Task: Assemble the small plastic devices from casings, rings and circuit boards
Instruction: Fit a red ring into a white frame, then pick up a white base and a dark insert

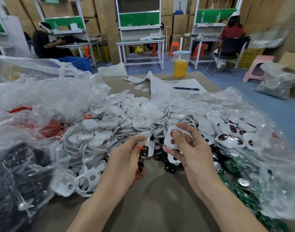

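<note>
In the centre of the frame the right hand (pixel 192 148) grips a white casing (pixel 171 139) with curled fingers, holding it upright above the table (pixel 160 206). Its thumb (pixel 177 134) presses on a red ring seated in the casing's upper opening, and a second, smaller hole shows just below the thumb. Just left of it, the left hand (pixel 126 156) has its fingers drawn together, pinching a loose red ring (pixel 138 148) and a small black part (pixel 144 151). More red loops (pixel 140 173) dangle beneath its palm. The two hands are near each other but do not touch. Behind them a big pile of white casings (pixel 110 129) spreads across the middle of the frame. At the left a clear plastic bag holds red rings (pixel 48 129), and the lower left holds a bag of dark parts (pixel 18 173). At the right, on crinkled plastic, lie white casings already fitted with red rings (pixel 227 138). Green circuit boards (pixel 240 188) are heaped at the lower right. Towards the top of the table sit a phone (pixel 133 79), a sheet of paper (pixel 168 84) with a pen (pixel 186 88) on it, and a cup of orange drink (pixel 181 64).
</note>
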`<action>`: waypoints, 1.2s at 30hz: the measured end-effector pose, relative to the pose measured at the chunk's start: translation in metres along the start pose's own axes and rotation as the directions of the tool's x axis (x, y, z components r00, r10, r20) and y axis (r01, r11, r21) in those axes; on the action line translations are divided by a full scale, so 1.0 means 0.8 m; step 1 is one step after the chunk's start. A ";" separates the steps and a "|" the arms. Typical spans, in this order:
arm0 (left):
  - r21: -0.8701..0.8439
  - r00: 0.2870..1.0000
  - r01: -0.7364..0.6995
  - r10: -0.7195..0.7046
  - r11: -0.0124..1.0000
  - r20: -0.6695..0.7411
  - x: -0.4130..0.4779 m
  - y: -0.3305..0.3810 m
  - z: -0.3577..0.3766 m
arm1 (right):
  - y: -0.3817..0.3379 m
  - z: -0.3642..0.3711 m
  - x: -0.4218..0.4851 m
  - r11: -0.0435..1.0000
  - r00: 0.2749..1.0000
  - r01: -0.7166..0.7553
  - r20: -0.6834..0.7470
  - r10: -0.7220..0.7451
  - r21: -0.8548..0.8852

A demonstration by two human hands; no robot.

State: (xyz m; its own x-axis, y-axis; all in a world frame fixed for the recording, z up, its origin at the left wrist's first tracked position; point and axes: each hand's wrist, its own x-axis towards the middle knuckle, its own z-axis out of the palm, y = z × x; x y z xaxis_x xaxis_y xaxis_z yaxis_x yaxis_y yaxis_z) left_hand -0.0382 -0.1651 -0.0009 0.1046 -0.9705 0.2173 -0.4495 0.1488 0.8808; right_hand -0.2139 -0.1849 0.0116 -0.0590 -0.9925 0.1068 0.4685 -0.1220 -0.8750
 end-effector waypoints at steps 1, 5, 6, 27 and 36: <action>0.012 1.000 -0.014 0.014 1.000 -0.021 0.001 -0.001 -0.001 | 0.000 0.000 0.000 1.000 1.000 0.001 -0.001 -0.001 0.000; 0.026 0.998 -0.037 0.038 0.999 -0.047 0.005 -0.004 -0.003 | 0.001 0.000 0.002 1.000 1.000 0.009 -0.011 -0.009 -0.002; 0.026 0.998 -0.030 0.031 0.999 -0.046 0.005 -0.005 -0.003 | 0.002 -0.001 0.002 1.000 1.000 0.007 -0.014 -0.007 -0.003; 0.167 0.975 -0.043 0.078 0.985 -0.206 0.001 0.007 -0.017 | 0.004 -0.005 0.006 0.998 0.996 -0.044 -0.085 0.041 -0.033; 0.567 0.952 -0.307 0.255 0.764 0.172 0.003 0.003 -0.034 | 0.002 -0.007 0.005 0.997 0.997 -0.069 -0.029 0.068 -0.017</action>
State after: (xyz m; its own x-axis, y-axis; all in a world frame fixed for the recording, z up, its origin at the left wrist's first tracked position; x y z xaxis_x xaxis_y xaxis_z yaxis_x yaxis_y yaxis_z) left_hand -0.0148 -0.1617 0.0129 -0.1675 -0.9181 0.3591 -0.8789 0.3041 0.3676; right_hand -0.2181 -0.1892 0.0081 -0.0526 -0.9981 0.0331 0.4560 -0.0535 -0.8884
